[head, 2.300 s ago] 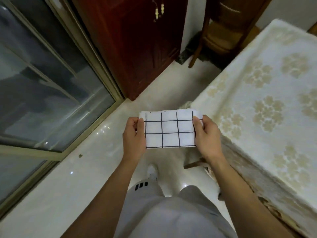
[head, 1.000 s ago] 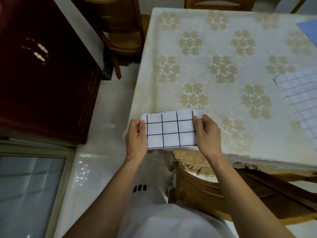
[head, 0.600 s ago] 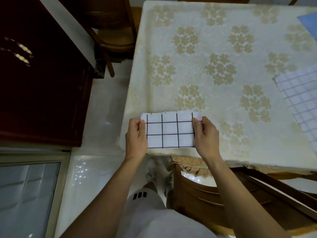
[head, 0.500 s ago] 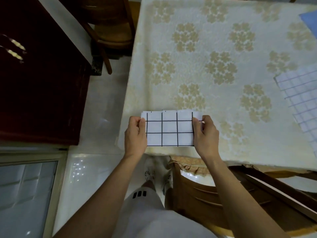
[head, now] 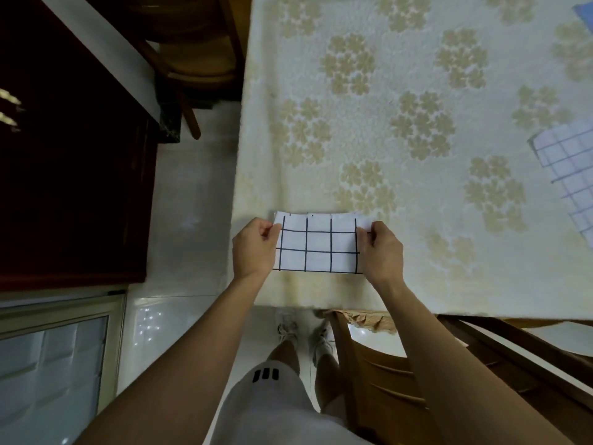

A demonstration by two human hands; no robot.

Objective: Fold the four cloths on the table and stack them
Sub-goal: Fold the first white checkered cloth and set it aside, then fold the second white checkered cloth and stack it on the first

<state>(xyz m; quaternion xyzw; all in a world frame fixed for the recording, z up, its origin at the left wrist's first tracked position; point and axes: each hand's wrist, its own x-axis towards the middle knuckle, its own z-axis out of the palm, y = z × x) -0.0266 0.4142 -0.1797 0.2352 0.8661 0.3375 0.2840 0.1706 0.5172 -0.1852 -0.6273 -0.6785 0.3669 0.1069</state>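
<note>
The folded white grid cloth (head: 317,248) is held above the near left corner of the bench (head: 417,284), its short ends pinched by the left hand (head: 255,248) and the right hand (head: 380,248). It is judged light, soft and limp, best gripped at the folded edges. One blue-checked cloth (head: 568,168) is seen far right, and a blue corner (head: 585,12) beyond; two cloths are counted surely.
</note>
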